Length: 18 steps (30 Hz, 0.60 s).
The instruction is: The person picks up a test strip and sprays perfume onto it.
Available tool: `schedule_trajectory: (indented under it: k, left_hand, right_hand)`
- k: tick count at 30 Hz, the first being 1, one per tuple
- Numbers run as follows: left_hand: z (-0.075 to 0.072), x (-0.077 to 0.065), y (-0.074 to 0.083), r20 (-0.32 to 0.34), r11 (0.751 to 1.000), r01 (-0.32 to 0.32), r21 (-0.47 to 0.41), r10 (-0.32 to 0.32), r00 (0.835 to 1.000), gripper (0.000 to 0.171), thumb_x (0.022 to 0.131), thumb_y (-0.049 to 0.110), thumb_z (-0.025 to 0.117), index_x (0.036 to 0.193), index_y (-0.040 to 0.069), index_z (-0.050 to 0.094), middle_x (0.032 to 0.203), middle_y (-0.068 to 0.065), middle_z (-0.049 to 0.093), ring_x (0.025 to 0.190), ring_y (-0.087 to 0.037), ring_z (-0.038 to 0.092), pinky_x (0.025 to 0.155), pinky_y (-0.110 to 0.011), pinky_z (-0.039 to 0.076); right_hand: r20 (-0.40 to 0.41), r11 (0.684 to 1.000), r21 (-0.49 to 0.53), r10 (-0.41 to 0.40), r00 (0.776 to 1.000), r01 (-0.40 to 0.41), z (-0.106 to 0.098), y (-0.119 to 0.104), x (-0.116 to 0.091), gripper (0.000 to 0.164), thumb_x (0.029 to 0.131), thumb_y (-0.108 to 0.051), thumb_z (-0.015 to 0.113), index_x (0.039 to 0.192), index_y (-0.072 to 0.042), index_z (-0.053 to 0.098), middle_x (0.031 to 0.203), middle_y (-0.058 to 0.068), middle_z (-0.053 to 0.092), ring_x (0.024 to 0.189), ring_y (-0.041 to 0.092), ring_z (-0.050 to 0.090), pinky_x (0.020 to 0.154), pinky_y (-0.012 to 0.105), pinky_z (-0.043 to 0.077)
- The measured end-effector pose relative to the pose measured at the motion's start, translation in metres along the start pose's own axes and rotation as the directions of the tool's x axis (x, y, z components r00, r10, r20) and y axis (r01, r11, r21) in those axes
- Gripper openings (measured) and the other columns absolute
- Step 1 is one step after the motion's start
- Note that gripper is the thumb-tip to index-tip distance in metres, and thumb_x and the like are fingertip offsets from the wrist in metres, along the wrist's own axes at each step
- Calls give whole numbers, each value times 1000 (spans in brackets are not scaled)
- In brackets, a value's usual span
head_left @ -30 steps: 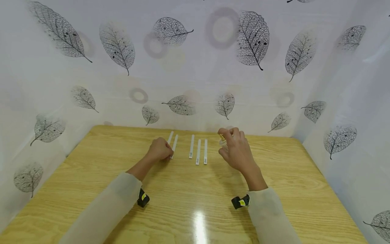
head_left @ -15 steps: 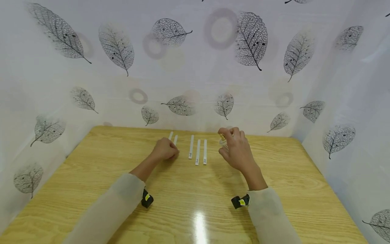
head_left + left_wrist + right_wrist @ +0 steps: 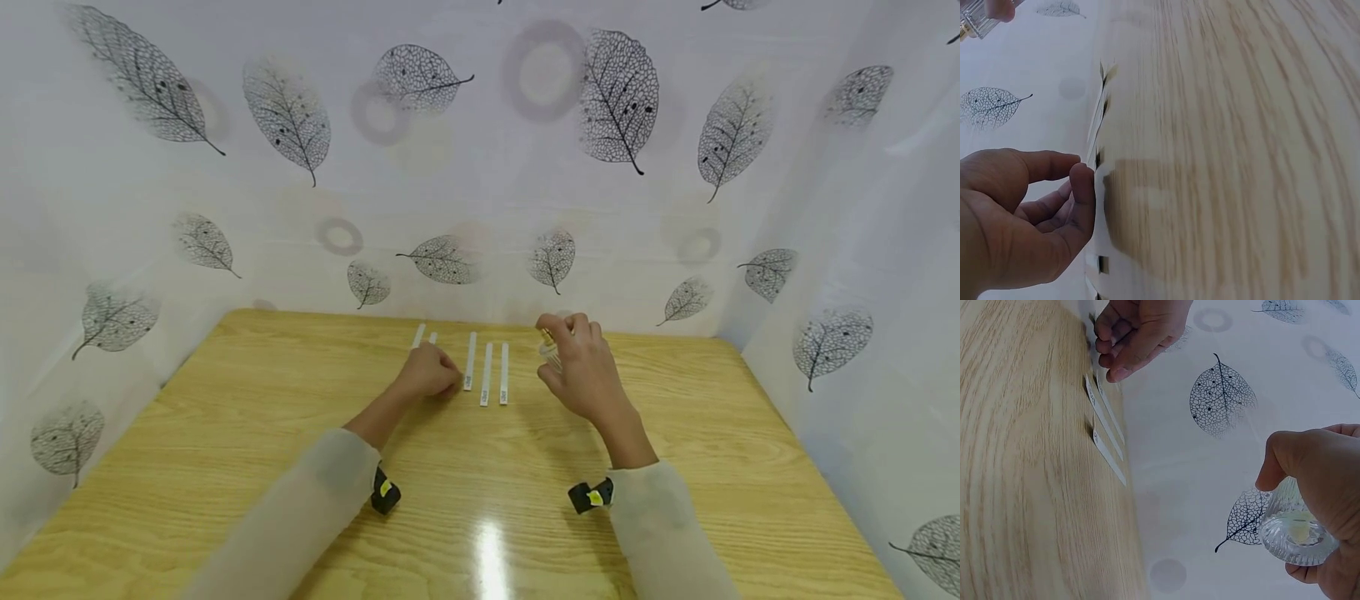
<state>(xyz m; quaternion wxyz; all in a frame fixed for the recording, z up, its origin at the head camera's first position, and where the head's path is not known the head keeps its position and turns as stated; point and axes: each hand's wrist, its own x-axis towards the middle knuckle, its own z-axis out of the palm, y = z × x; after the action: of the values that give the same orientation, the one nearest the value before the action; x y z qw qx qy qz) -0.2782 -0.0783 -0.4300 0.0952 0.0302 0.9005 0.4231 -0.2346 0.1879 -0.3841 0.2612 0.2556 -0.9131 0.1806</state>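
My right hand [image 3: 588, 371] grips a clear glass perfume bottle [image 3: 1297, 534] above the table; its index finger lies over the gold sprayer [image 3: 547, 337]. In the right wrist view the ribbed base and a little pale liquid show. My left hand [image 3: 429, 371] is low over the table, thumb and index tips close together with nothing visible between them. Just right of its fingertips lies a white paper strip [image 3: 470, 360] with a small printed label. Two more strips, a middle one [image 3: 487, 375] and a right one [image 3: 504, 373], lie beside it.
Left of these, a white strip [image 3: 418, 336] and another strip [image 3: 432, 337] are partly hidden behind my left hand. All lie near the back of the wooden table [image 3: 465, 475]. A leaf-patterned curtain [image 3: 480, 167] encloses the back and sides.
My left hand has moved right, from the second strip from the left to beside the third. The strips lie where they were. My right hand and the perfume bottle have stayed put.
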Motion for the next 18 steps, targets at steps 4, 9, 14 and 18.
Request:
schedule_trajectory:
  k: [4, 9, 14, 18]
  left_hand:
    - [6, 1, 5, 0, 1000, 23, -11, -23, 1000, 12, 86, 8, 75, 76, 3, 78, 62, -5, 69, 57, -14, 61, 55, -23, 49]
    - [13, 4, 10, -42, 997, 76, -21, -77, 996, 12, 84, 6, 79, 72, 3, 77, 61, -5, 70, 53, -14, 64, 51, -22, 51]
    - [15, 5, 15, -79, 991, 119, -54, -123, 989, 14, 77, 3, 84, 68, 4, 74, 59, -6, 70, 51, -15, 66, 49, -23, 52]
    - [16, 4, 18, -85, 990, 134, -45, -138, 987, 18, 74, 5, 89, 68, 4, 73, 60, -6, 70, 51, -16, 68, 53, -25, 55]
  right_hand:
    - [6, 1000, 0, 6, 1000, -6, 0, 0, 0, 62, 82, -5, 75, 133, -22, 44, 112, 20, 51, 84, 35, 46, 64, 43, 40]
    - [7, 1000, 1, 4, 1000, -4, -1, -1, 0, 61, 83, -6, 75, 134, -22, 44, 113, 20, 51, 84, 35, 46, 64, 44, 40]
    - [13, 1000, 1, 6, 1000, -6, -2, -1, 0, 60, 84, -6, 74, 134, -22, 44, 113, 20, 51, 85, 35, 46, 63, 43, 40]
    - [15, 1000, -1, 9, 1000, -9, -2, 0, 0, 61, 83, -7, 75, 133, -22, 44, 113, 21, 51, 85, 35, 47, 64, 43, 41]
